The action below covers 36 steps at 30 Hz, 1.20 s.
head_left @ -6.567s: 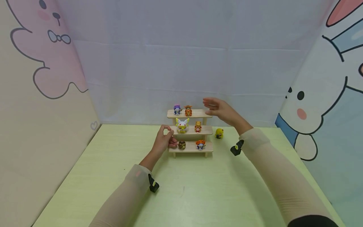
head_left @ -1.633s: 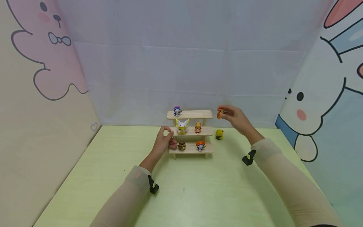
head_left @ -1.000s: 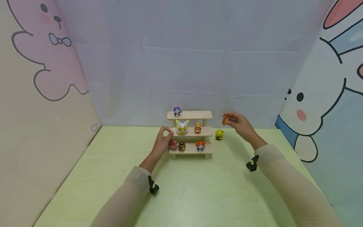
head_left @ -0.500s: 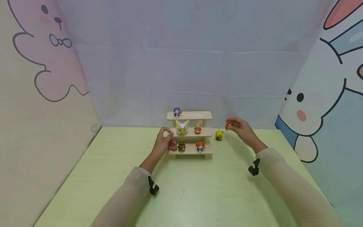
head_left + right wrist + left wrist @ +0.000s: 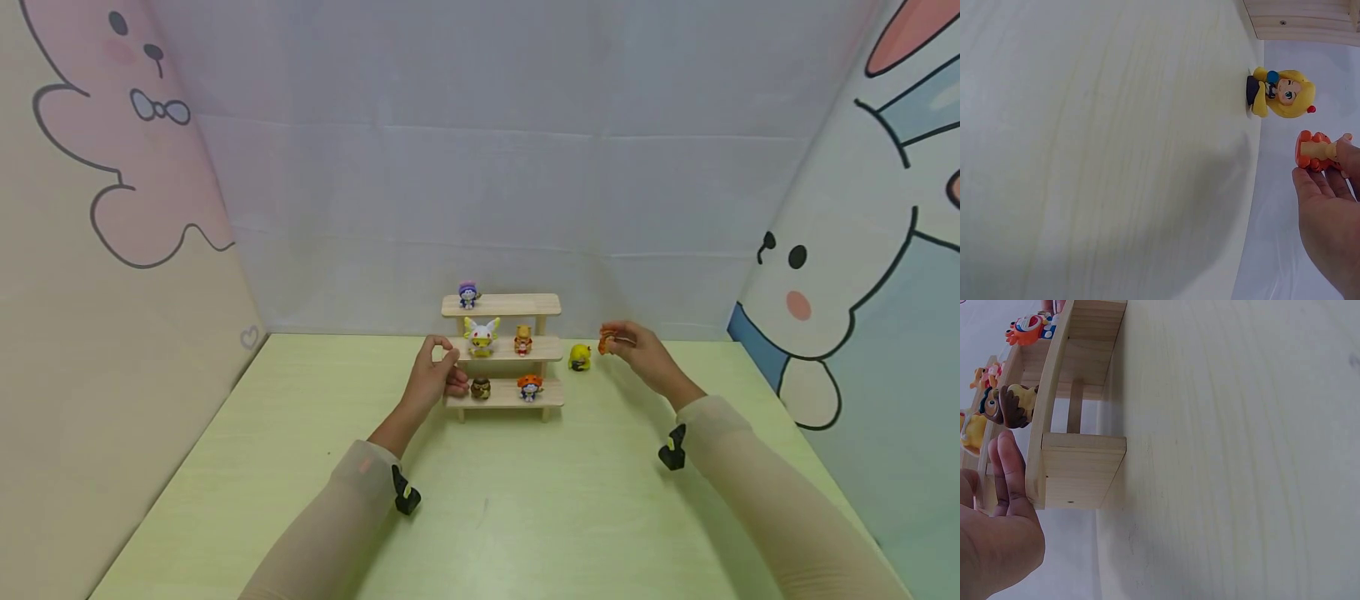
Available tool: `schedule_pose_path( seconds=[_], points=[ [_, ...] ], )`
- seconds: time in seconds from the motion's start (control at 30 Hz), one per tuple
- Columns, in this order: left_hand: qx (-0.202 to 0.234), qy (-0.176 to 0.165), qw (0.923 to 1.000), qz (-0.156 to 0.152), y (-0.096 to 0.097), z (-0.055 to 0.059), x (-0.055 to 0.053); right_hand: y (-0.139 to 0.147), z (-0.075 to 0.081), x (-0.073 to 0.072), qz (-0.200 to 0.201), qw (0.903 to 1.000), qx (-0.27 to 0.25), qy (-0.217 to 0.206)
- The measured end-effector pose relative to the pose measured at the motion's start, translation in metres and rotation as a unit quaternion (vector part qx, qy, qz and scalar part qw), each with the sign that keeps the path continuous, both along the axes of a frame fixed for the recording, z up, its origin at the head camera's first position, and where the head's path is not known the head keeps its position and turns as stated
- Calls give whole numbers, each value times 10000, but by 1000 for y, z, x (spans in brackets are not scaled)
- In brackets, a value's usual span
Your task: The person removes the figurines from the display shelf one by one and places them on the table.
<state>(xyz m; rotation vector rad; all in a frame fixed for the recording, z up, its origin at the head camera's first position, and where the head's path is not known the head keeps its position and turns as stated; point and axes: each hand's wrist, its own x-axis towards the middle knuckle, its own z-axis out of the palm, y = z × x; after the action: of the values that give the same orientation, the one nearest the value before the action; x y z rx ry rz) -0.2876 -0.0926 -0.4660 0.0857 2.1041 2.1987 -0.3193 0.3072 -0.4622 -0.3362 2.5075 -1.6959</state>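
A three-step wooden display shelf (image 5: 501, 305) stands at the table's back. My left hand (image 5: 433, 369) pinches the left end of its middle step with thumb and forefinger; the other fingers lie by the bottom step, close to an owl figurine (image 5: 1013, 405). My right hand (image 5: 637, 354) holds an orange tiger figurine (image 5: 1317, 151) between thumb and fingers, to the right of the shelf. It hangs above the table, upright in the head view. Between it and the shelf, a yellow-haired figurine (image 5: 1285, 94) stands on the table.
A purple-hatted figurine (image 5: 468, 295) stands on the top step. The middle step bears a white-hooded figurine (image 5: 481, 337) and a bear figurine (image 5: 522, 340). An orange-hatted figurine (image 5: 530, 387) shares the bottom step with the owl. Behind hangs a pale cloth (image 5: 487, 183).
My right hand took the tiger figurine off the top step and carried it right, then down beside the yellow-haired figurine. The left hand has kept its place at the shelf.
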Motion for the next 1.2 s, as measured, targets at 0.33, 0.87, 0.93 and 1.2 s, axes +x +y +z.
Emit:
schedule_pose_path(
  seconds=[0.33, 0.87, 0.93, 1.2],
  points=[
    [53, 16, 10000, -15, -1, 0, 1, 2, -11, -2, 13, 9999, 73, -91],
    [-11, 104, 9999, -40, 0, -2, 0, 3, -23, -3, 15, 9997, 220, -118],
    [-8, 145, 9999, -59, 0, -2, 0, 3, -24, -2, 27, 9997, 189, -139],
    [-24, 57, 10000, -40, 0, 1, 1, 2, -26, 1, 78, 9997, 46, -227]
  ],
)
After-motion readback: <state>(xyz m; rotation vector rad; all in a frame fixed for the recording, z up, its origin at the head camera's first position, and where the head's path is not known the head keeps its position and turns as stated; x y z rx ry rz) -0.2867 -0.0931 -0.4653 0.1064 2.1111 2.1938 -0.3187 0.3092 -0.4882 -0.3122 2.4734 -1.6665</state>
